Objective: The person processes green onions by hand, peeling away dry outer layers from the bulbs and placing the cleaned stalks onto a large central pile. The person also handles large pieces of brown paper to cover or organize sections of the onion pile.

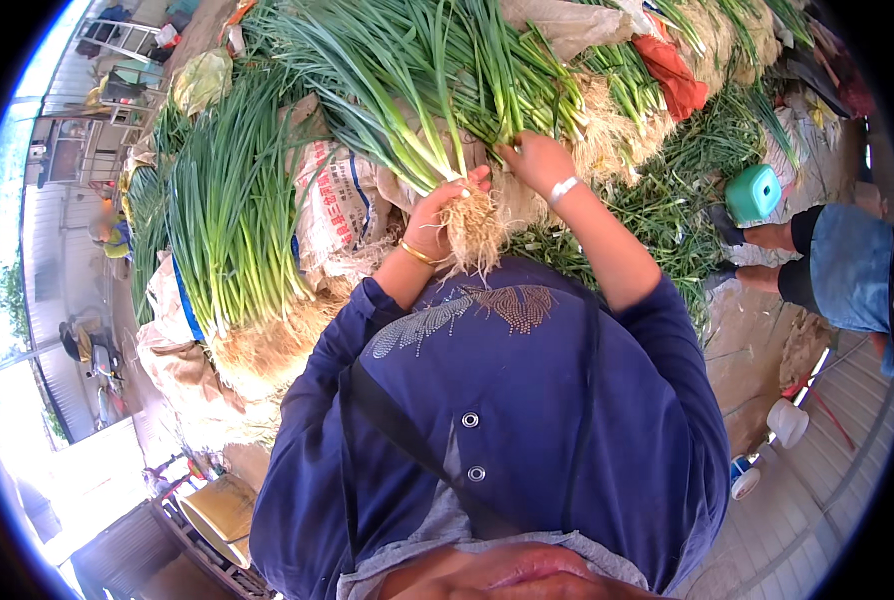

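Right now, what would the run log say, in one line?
left hand: holding green onion bunch, roots toward body | right hand: at green stalks beside it | nearby: teal container

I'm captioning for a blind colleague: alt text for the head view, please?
A person's left hand holds green onions near their rooted ends; the right hand is at stalks alongside. A larger pile lies at left, and loose leaves are strewn at right.

- My two bare hands [539, 163]
- One thin gold bangle [416, 252]
- One held bunch of long green onions [409, 147]
- Two round metal snaps [471, 420]
- One mint-green plastic container [753, 194]
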`<state>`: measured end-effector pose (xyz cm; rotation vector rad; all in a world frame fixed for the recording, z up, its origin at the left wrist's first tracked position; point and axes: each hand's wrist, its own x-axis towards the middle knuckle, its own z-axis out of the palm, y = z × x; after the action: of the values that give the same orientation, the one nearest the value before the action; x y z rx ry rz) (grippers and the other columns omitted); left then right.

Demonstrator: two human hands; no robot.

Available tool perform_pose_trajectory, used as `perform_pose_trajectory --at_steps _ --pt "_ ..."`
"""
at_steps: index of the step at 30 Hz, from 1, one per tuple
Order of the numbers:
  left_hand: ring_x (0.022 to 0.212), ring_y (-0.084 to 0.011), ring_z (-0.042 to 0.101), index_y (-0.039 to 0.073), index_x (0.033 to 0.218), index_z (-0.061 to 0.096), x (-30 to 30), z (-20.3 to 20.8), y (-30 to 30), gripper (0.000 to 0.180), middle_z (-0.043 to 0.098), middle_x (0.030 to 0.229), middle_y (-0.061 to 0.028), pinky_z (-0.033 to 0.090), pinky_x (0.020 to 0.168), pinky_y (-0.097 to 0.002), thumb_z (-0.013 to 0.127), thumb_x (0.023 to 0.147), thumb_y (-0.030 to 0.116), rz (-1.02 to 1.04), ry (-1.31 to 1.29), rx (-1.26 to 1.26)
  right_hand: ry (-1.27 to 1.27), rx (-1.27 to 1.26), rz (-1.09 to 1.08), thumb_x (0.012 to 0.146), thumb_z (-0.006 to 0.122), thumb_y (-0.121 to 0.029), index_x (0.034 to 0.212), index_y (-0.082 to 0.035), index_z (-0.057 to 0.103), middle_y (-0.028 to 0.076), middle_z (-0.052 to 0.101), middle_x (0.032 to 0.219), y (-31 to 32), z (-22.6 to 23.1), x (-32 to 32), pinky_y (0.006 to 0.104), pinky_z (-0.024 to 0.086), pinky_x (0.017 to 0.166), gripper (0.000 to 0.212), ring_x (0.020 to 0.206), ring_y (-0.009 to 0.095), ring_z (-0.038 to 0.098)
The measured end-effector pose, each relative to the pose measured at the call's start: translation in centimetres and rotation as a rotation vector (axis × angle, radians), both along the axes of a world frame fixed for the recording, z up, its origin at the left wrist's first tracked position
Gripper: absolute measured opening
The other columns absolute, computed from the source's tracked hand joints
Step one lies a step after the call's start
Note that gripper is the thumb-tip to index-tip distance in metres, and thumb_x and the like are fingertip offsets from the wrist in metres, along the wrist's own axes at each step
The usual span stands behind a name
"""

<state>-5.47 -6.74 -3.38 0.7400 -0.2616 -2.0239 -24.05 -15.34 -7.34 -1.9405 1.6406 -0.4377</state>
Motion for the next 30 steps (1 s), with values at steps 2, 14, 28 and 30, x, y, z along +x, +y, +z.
perform_pose_trajectory --at_steps 2,14,28,30 --pt "0.097 -0.0227 0.059 -0.004 0.119 0.049 1.3 -2.7 -0.1 0.038 0.057 0.115 -0.0144 0.049 0.086 -0.0379 0.05 0.085 0.014 -0.079 0.071 -0.026 -0.114 0.07 0.103 0.084 0.055 -0.037 0.091 -0.001 0.064 0.019 0.065 0.077 -0.7 -0.2 1.3 0.0394 0.048 0.065 0.038 0.07 0.032 0.062" --pt "0.085 -0.0151 0.061 -0.007 0.113 0.055 0.3 -1.6 1.3 0.034 0.063 0.101 -0.0093 0.049 0.078 -0.0283 0.059 0.083 0.007 -0.01 -0.388 -0.015 -0.406 0.13 0.088 0.088 0.05 -0.025 0.085 0.001 0.054 0.015 0.063 0.075 -1.3 4.4 2.2 0.0345 0.05 0.061 0.026 0.066 0.023 0.063" --pt "0.086 -0.0152 0.062 -0.006 0.104 0.059 -0.3 2.1 0.9 0.023 0.063 0.098 -0.0082 0.049 0.077 -0.0256 0.055 0.085 0.006 0.002 -0.305 0.003 -0.302 -0.327 0.24 0.089 0.056 -0.013 0.086 -0.005 0.057 0.004 0.057 0.078 2.5 2.9 2.3 0.0234 0.047 0.056 0.009 0.066 0.011 0.054" --pt "0.086 -0.0174 0.062 -0.005 0.103 0.059 0.5 2.5 1.3 0.023 0.063 0.097 -0.0088 0.049 0.078 -0.0279 0.057 0.084 0.007 0.008 -0.653 -0.352 -0.779 -0.329 0.216 0.087 0.058 -0.015 0.083 -0.004 0.062 0.006 0.059 0.08 5.2 4.2 1.6 0.028 0.046 0.065 0.013 0.074 0.016 0.055"
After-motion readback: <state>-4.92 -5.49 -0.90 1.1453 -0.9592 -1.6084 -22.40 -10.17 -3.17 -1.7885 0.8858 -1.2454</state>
